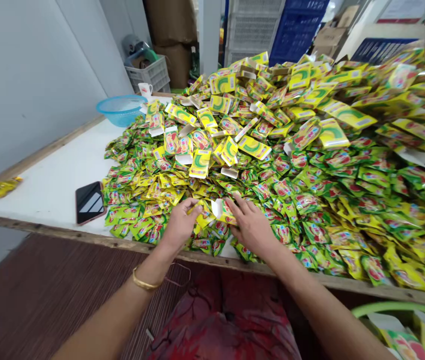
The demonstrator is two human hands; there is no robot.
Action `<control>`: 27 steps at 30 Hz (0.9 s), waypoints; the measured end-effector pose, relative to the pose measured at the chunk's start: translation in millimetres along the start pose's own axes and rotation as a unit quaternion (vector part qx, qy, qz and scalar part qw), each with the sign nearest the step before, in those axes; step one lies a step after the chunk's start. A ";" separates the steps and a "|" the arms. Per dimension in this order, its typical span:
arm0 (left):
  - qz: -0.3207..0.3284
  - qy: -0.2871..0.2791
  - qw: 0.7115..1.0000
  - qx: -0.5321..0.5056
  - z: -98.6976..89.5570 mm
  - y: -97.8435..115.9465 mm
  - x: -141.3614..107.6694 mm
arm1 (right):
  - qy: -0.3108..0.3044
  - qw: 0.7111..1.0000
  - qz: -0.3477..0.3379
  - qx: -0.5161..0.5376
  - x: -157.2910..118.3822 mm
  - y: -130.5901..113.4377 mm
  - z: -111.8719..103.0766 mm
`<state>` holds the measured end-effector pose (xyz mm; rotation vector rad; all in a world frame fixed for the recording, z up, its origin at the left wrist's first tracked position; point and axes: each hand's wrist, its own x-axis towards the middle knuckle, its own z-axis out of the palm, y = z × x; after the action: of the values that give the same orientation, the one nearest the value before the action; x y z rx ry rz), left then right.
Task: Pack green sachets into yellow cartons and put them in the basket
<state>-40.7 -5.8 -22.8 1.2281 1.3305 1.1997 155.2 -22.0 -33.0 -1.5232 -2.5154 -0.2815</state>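
Observation:
My left hand (178, 226) is closed, its thumb and fingertips pinching a small yellow sachet (204, 218) near the table's front edge. Just to the right, my right hand (254, 229) holds a small yellow carton (226, 212) with its fingers over the far end. The carton's white end flap stands open and faces the sachet. Both hands are over a spread of green and yellow sachets (145, 187). Beyond them a heap of small yellow cartons (252, 147) lies on the sachets, several with white flaps open. My right fingers partly cover the carton.
A phone (89, 202) lies at the left, with a yellow strip of packets (2, 188) farther out. Behind stand a blue plastic basket (120, 117) and a white mug (145, 90). Filled cartons sit in a green-rimmed tub (403, 307) below the wooden table edge (122, 243).

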 end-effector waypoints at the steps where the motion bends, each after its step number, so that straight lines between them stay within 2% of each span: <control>1: 0.015 0.012 1.000 0.015 0.2 0.4 2.6 | -0.020 1.000 0.000 -0.002 3.0 1.7 -3.3; 3: 0.059 0.062 0.996 0.032 -2.3 3.6 7.4 | -0.042 0.999 -0.007 -0.009 6.0 4.1 -11.5; 5: 0.106 0.107 0.987 0.051 -5.9 9.7 9.5 | -0.027 1.000 -0.004 -0.016 3.3 3.5 -17.5; 6: 0.121 0.112 0.984 0.069 -6.7 13.5 8.9 | -0.008 1.000 0.002 -0.016 0.2 1.9 -18.8; 10: 0.130 0.031 0.972 0.193 1.2 24.5 -2.8 | 0.052 0.998 0.031 0.004 -15.5 -8.5 -12.6; 14: 0.140 -0.020 0.950 0.277 11.4 23.0 -10.5 | 0.098 0.993 0.070 -0.001 -24.7 -16.5 -1.7; 17: 0.125 -0.060 0.943 0.301 9.0 20.0 -8.2 | 0.135 0.986 0.094 -0.003 -27.6 -19.5 3.2; 20: 0.129 -0.107 0.933 0.318 2.4 18.9 -4.3 | 0.145 0.987 0.071 0.001 -29.4 -21.7 5.5; 23: 0.188 -0.139 0.914 0.331 -1.8 18.8 -1.3 | 0.144 0.988 0.047 0.011 -29.9 -23.3 7.5; 27: 0.269 -0.127 0.898 0.325 0.9 17.5 0.5 | 0.150 0.987 0.047 0.037 -27.9 -25.2 12.9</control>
<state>-38.3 -4.9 -5.4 2.2684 1.2665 0.9105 144.8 -53.9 -54.2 -1.4454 -2.1904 -0.3698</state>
